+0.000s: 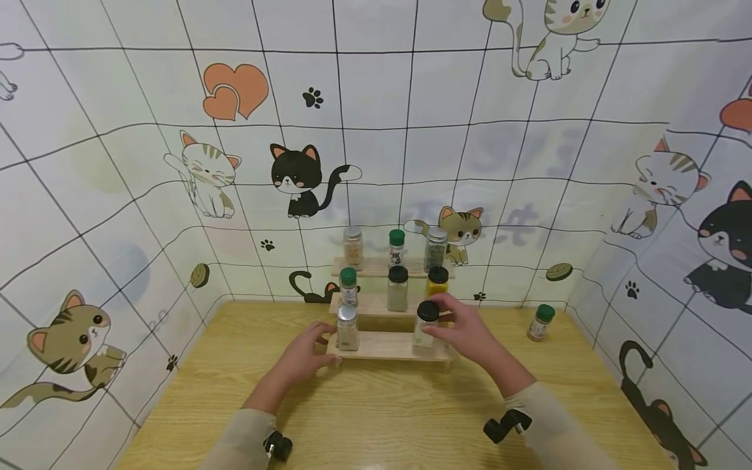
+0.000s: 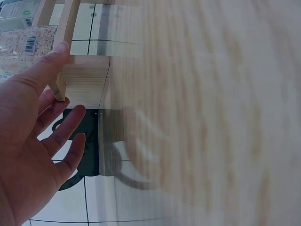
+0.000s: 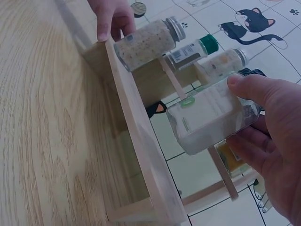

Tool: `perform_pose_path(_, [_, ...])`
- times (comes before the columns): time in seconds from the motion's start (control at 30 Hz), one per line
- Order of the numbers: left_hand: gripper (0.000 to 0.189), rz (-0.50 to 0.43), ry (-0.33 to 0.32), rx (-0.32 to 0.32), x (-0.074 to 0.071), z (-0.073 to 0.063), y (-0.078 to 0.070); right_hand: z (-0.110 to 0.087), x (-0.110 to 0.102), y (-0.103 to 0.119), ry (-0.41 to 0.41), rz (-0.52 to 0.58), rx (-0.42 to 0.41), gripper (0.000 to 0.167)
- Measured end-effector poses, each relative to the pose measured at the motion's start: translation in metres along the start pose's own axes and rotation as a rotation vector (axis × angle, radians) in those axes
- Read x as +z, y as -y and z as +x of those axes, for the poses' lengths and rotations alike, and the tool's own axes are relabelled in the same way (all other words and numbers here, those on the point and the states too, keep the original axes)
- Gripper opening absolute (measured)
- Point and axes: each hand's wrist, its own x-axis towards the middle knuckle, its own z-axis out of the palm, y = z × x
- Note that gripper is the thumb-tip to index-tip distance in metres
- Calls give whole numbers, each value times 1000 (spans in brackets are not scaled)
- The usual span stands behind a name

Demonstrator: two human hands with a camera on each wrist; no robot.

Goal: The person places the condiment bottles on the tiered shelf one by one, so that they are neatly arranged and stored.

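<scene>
My right hand (image 1: 464,326) grips a glass spice jar (image 1: 425,326) with a black lid and white contents, at the right of the bottom step of a wooden three-step rack (image 1: 384,346). In the right wrist view the thumb lies on one side of that jar (image 3: 211,115), with the fingers on the other. My left hand (image 1: 302,352) holds the left end of the bottom step. The left wrist view shows its thumb against the board (image 2: 68,28), the other fingers loosely bent below. Beside it stands a silver-lidded jar (image 1: 348,333) of pale grains.
On the middle step are a green-lidded jar (image 1: 348,287) and two black-lidded jars, one green inside (image 1: 397,294), one yellow (image 1: 437,281). The top step bears several jars, one green-lidded (image 1: 396,248). Another green-lidded jar (image 1: 540,323) stands right on the table (image 1: 364,418).
</scene>
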Motion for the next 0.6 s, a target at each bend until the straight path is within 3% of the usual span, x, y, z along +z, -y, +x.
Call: perform_pose_path(0.6, [63,1,4,3,0,2,3,24,32,9,125,104,-9,49])
